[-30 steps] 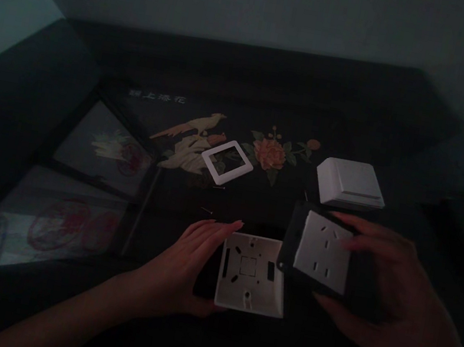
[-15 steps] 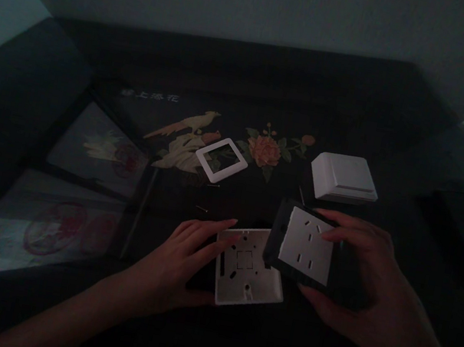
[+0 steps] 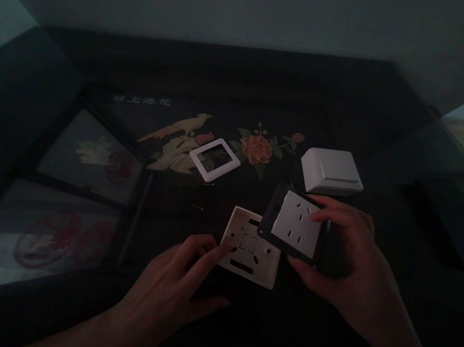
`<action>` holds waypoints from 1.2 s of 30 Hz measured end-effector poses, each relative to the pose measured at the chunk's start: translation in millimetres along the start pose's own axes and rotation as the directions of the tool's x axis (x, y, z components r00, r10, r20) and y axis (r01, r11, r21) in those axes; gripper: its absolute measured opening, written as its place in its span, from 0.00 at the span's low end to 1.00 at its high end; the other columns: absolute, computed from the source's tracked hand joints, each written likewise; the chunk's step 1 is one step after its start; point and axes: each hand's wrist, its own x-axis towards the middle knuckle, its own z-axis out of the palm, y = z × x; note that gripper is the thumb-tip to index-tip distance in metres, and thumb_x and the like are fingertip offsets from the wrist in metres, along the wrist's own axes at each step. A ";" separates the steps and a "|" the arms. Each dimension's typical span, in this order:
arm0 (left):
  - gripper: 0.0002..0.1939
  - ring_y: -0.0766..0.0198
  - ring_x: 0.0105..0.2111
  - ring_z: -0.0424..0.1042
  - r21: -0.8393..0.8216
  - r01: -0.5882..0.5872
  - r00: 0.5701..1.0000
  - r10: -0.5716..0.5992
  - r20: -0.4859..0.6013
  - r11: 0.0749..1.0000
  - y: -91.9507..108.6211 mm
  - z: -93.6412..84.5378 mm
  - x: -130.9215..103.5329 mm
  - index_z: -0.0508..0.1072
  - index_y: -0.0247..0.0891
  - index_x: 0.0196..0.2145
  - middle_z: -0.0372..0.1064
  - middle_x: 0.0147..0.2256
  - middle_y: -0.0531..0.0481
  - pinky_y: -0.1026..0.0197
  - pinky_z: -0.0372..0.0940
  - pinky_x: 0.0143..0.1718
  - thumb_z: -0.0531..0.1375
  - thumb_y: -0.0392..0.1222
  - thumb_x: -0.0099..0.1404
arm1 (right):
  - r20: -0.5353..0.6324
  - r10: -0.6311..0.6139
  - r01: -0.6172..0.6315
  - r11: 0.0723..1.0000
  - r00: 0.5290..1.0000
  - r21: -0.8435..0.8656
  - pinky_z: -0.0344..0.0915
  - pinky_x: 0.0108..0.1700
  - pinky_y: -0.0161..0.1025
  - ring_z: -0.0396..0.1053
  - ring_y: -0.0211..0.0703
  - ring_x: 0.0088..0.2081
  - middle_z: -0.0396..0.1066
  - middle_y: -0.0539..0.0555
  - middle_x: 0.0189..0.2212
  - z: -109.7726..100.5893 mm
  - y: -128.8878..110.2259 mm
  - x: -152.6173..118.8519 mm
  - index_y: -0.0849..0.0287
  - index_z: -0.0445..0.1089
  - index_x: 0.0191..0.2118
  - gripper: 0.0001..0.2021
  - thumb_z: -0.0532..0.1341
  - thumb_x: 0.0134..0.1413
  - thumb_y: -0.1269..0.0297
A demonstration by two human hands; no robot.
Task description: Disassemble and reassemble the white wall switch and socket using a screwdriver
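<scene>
Socket panel [image 3: 298, 226], pinched in our right hand [image 3: 348, 263], overlaps the hollow box [image 3: 248, 255] at its right corner toward the tabletop's [image 3: 230, 80] far edge; our left hand [image 3: 176, 274], fingers spread, touches its left rim.

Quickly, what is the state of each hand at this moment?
Left hand: open, seemingly touching the left side of the shallow white box.
Right hand: closed, holding the socket.
</scene>
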 end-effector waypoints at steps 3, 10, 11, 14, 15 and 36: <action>0.47 0.44 0.51 0.71 -0.046 -0.035 0.999 0.034 -0.012 0.998 -12.4 -5.1 12.9 0.48 0.50 0.68 0.64 0.54 0.41 0.43 0.74 0.49 0.70 0.46 0.59 | -0.014 0.011 -0.011 0.999 1.000 0.034 0.63 0.57 0.59 0.60 0.61 0.61 0.63 0.56 0.59 -1.0 1.3 -0.8 0.47 0.64 0.50 0.22 0.68 0.49 0.63; 0.60 0.45 0.70 0.49 -0.372 0.000 0.992 0.046 0.115 0.928 -29.0 -0.1 40.9 0.34 0.50 0.71 0.42 0.71 0.39 0.41 0.56 0.67 0.73 0.41 0.57 | -0.038 -0.015 0.014 1.000 0.999 -0.028 0.64 0.56 0.58 0.60 0.62 0.61 0.65 0.57 0.58 -2.1 1.8 0.2 0.49 0.63 0.51 0.22 0.68 0.50 0.62; 0.59 0.46 0.70 0.50 -0.387 0.007 0.992 0.044 0.121 0.922 -29.2 1.4 41.0 0.34 0.50 0.71 0.43 0.71 0.39 0.42 0.55 0.67 0.72 0.39 0.58 | -0.043 -0.020 0.018 0.998 0.999 -0.060 0.64 0.55 0.58 0.60 0.62 0.60 0.65 0.57 0.58 -1.9 1.7 0.8 0.49 0.63 0.51 0.22 0.68 0.50 0.62; 0.57 0.48 0.69 0.53 -0.388 0.019 0.991 0.034 0.128 0.921 -28.8 4.0 38.5 0.36 0.51 0.71 0.47 0.70 0.40 0.43 0.57 0.67 0.71 0.39 0.59 | -0.036 -0.048 0.043 0.991 0.998 -0.129 0.64 0.54 0.57 0.60 0.62 0.59 0.66 0.58 0.58 -1.6 0.9 2.4 0.51 0.63 0.50 0.22 0.68 0.50 0.62; 0.56 0.48 0.68 0.53 -0.383 0.018 0.991 0.035 0.131 0.924 -28.7 4.3 37.6 0.37 0.52 0.71 0.47 0.70 0.41 0.42 0.58 0.66 0.71 0.39 0.59 | -0.033 -0.057 0.052 0.989 0.998 -0.137 0.64 0.54 0.57 0.61 0.62 0.58 0.66 0.59 0.58 -1.7 0.4 2.8 0.51 0.63 0.50 0.22 0.67 0.50 0.63; 0.42 0.47 0.62 0.63 -0.269 -0.032 0.998 0.043 0.034 0.963 -22.8 -14.5 18.1 0.52 0.44 0.67 0.57 0.64 0.37 0.46 0.67 0.60 0.68 0.51 0.63 | -0.028 -0.059 0.053 0.980 0.998 -0.191 0.63 0.54 0.60 0.60 0.65 0.58 0.67 0.63 0.57 1.5 0.2 4.9 0.55 0.63 0.50 0.21 0.67 0.51 0.66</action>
